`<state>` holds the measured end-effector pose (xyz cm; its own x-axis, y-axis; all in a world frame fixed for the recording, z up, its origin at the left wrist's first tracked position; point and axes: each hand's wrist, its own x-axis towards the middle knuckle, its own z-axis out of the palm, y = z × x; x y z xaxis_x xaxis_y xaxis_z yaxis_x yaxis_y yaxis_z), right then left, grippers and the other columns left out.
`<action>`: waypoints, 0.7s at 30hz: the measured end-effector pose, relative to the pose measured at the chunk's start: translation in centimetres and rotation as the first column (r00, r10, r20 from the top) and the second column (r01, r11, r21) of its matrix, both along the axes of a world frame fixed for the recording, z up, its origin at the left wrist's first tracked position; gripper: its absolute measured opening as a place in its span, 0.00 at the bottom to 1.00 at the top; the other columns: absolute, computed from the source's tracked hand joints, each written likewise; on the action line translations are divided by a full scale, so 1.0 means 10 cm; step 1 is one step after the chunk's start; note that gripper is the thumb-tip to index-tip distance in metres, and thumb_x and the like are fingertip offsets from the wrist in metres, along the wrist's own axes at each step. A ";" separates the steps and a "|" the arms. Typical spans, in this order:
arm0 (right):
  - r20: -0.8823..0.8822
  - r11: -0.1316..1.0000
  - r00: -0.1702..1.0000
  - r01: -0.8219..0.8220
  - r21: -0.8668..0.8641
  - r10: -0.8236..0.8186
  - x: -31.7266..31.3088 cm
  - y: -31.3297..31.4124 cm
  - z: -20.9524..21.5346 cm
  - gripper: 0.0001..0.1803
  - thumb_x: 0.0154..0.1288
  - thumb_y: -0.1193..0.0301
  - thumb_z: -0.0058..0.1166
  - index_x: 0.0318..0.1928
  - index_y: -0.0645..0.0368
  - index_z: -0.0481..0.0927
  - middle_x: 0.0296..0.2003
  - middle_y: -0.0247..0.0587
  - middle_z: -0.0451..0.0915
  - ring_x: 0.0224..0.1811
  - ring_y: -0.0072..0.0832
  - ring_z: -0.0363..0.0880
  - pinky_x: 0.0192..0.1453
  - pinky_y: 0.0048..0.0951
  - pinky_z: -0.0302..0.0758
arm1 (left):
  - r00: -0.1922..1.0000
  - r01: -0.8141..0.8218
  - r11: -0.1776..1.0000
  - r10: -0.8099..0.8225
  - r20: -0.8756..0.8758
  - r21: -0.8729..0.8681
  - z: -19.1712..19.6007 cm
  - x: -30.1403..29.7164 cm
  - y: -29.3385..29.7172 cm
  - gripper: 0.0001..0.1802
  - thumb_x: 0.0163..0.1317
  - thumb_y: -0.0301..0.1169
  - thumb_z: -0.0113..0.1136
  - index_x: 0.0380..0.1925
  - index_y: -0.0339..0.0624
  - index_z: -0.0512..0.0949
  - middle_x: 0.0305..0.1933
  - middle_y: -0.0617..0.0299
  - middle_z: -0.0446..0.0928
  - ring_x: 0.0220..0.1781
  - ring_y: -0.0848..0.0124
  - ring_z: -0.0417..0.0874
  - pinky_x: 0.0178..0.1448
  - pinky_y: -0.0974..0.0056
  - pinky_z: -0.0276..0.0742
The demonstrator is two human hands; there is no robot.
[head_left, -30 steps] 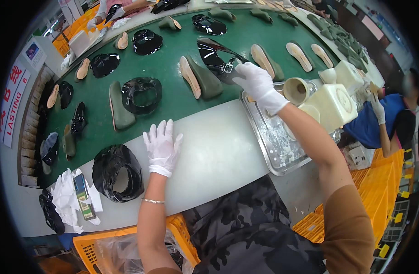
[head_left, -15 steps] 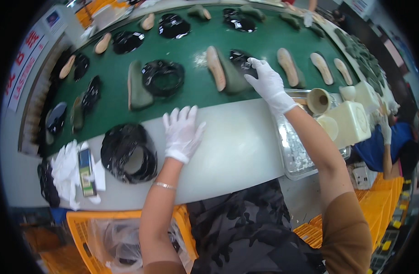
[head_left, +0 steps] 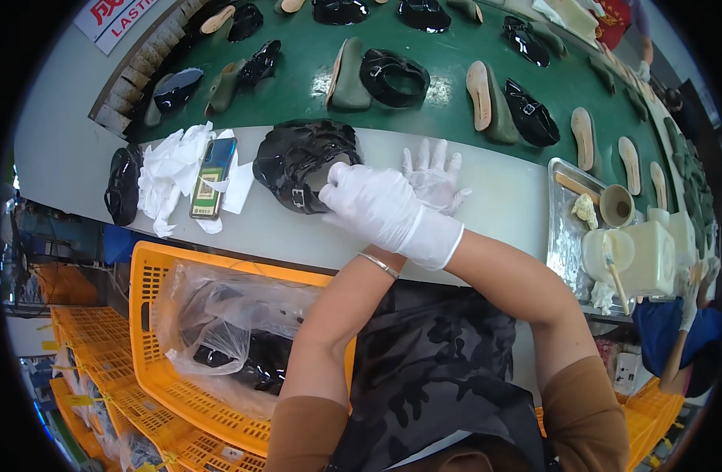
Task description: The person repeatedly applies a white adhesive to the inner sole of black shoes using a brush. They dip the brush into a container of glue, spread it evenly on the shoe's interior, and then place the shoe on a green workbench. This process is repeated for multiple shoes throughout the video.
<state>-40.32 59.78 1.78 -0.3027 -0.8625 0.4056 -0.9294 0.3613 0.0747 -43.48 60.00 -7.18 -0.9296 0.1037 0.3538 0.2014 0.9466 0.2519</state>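
My left hand [head_left: 435,179], in a white glove, lies on the pale tabletop with its fingers spread and nothing in it. My right hand [head_left: 380,206], also gloved, crosses over the left wrist. Its fingers are closed at the right edge of a glossy black shoe upper [head_left: 298,161] with a buckle; the fingertips are partly hidden. On the green belt beyond lie another black shoe upper [head_left: 395,77], with a green shoe last [head_left: 350,82] beside it. Farther right, a last with a tan insole [head_left: 479,96] stands beside a black upper [head_left: 531,114].
To the left are a phone [head_left: 213,179], crumpled white gloves [head_left: 172,169] and a black upper [head_left: 123,185]. A metal tray [head_left: 561,259] with a cup, tub and brush sits right. Below the table edge is a yellow crate [head_left: 152,354] holding plastic-wrapped black pieces. A co-worker's gloved hand [head_left: 689,303] shows far right.
My right hand has come back from a black upper on the belt and crossed left over my left wrist to the upper on the table. The left hand stays spread. The view has shifted.
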 end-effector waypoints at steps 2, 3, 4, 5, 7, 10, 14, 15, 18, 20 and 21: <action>0.036 0.999 0.999 -0.011 0.040 0.010 -0.01 0.05 -0.01 0.11 0.51 0.62 0.58 0.30 0.53 0.75 0.31 0.39 0.72 0.30 0.34 0.78 0.30 0.33 0.76 | 0.999 0.000 1.000 0.000 0.041 0.002 0.05 0.01 -0.03 0.34 0.60 0.52 0.49 0.63 0.47 0.63 0.70 0.49 0.54 0.72 0.48 0.51 0.70 0.38 0.44; 0.070 0.999 0.998 -0.003 -0.049 0.006 -0.03 0.10 -0.01 0.10 0.53 0.62 0.57 0.31 0.53 0.74 0.31 0.38 0.72 0.30 0.32 0.77 0.30 0.32 0.75 | 0.998 0.007 1.000 -0.007 0.061 0.003 0.08 0.02 -0.04 0.34 0.61 0.52 0.49 0.63 0.47 0.63 0.70 0.49 0.54 0.72 0.48 0.51 0.69 0.38 0.44; 0.102 0.990 0.995 0.011 -0.138 0.003 -0.07 0.17 -0.01 0.10 0.55 0.63 0.56 0.33 0.54 0.74 0.31 0.37 0.73 0.29 0.30 0.76 0.30 0.30 0.74 | 0.999 0.018 1.000 -0.018 -0.049 0.007 0.02 0.03 -0.04 0.33 0.61 0.51 0.49 0.63 0.46 0.63 0.69 0.49 0.55 0.71 0.49 0.53 0.70 0.41 0.46; 0.138 0.972 0.990 0.005 -0.234 0.028 -0.10 0.18 0.00 0.10 0.58 0.63 0.55 0.35 0.54 0.73 0.31 0.36 0.73 0.29 0.27 0.75 0.31 0.28 0.73 | 0.988 0.006 1.000 -0.005 -0.154 0.003 -0.09 0.07 -0.13 0.32 0.62 0.49 0.49 0.62 0.45 0.63 0.68 0.49 0.57 0.70 0.50 0.54 0.70 0.43 0.47; 0.191 0.914 0.981 0.039 -0.405 0.043 -0.21 0.35 0.06 0.09 0.62 0.65 0.53 0.38 0.55 0.73 0.30 0.34 0.74 0.27 0.23 0.74 0.31 0.25 0.71 | 0.950 0.173 0.906 -0.050 -0.308 0.386 -0.18 0.03 -0.12 0.29 0.61 0.45 0.53 0.59 0.43 0.65 0.63 0.49 0.61 0.67 0.52 0.59 0.69 0.48 0.52; 0.708 0.761 0.663 0.322 -0.563 0.243 -0.17 0.83 0.34 0.10 0.63 0.65 0.54 0.37 0.57 0.71 0.29 0.32 0.74 0.29 0.21 0.72 0.31 0.23 0.68 | 0.890 0.409 0.655 -0.132 -0.437 0.635 -0.06 -0.06 -0.10 0.26 0.55 0.38 0.62 0.51 0.41 0.67 0.53 0.53 0.66 0.58 0.60 0.65 0.64 0.58 0.60; 0.649 0.459 -0.018 0.722 -0.518 0.761 0.09 1.61 0.26 0.09 0.65 0.66 0.54 0.41 0.54 0.71 0.29 0.28 0.73 0.24 0.14 0.67 0.26 0.17 0.63 | 0.892 0.417 0.115 -0.243 -0.382 0.902 0.19 0.03 0.21 0.26 0.63 0.39 0.52 0.57 0.36 0.62 0.55 0.55 0.69 0.55 0.65 0.71 0.63 0.64 0.63; 0.572 0.386 -0.050 0.784 -0.485 0.819 0.20 1.68 0.19 0.09 0.65 0.65 0.54 0.42 0.54 0.71 0.30 0.28 0.74 0.24 0.14 0.68 0.26 0.17 0.63 | 0.898 0.261 -0.250 -0.291 -0.329 0.932 0.22 0.11 0.30 0.26 0.68 0.40 0.45 0.59 0.35 0.61 0.57 0.54 0.69 0.55 0.65 0.72 0.64 0.64 0.63; 0.360 0.285 -0.163 0.905 -0.317 0.919 0.46 1.90 -0.03 0.11 0.66 0.64 0.52 0.44 0.55 0.71 0.34 0.32 0.77 0.28 0.17 0.73 0.28 0.17 0.68 | 0.876 0.390 -0.206 -0.216 -0.430 0.897 0.18 0.23 0.51 0.24 0.71 0.38 0.39 0.63 0.42 0.55 0.60 0.52 0.65 0.55 0.64 0.72 0.64 0.59 0.63; 0.433 0.365 -0.238 0.900 -0.239 0.870 0.66 2.03 -0.05 0.13 0.67 0.63 0.51 0.47 0.55 0.71 0.34 0.33 0.77 0.28 0.19 0.74 0.30 0.19 0.72 | 0.923 0.273 -0.237 -0.209 -0.323 0.933 0.14 0.35 0.65 0.25 0.71 0.33 0.40 0.66 0.49 0.50 0.62 0.50 0.62 0.55 0.63 0.73 0.63 0.57 0.65; 0.598 0.478 -0.268 0.850 -0.223 0.755 0.74 2.15 -0.16 0.14 0.68 0.64 0.49 0.50 0.57 0.71 0.35 0.35 0.78 0.29 0.19 0.75 0.31 0.19 0.73 | 0.951 0.021 -0.409 -0.272 -0.144 0.912 0.26 0.48 0.67 0.26 0.71 0.31 0.40 0.67 0.51 0.49 0.63 0.50 0.60 0.54 0.62 0.73 0.63 0.57 0.66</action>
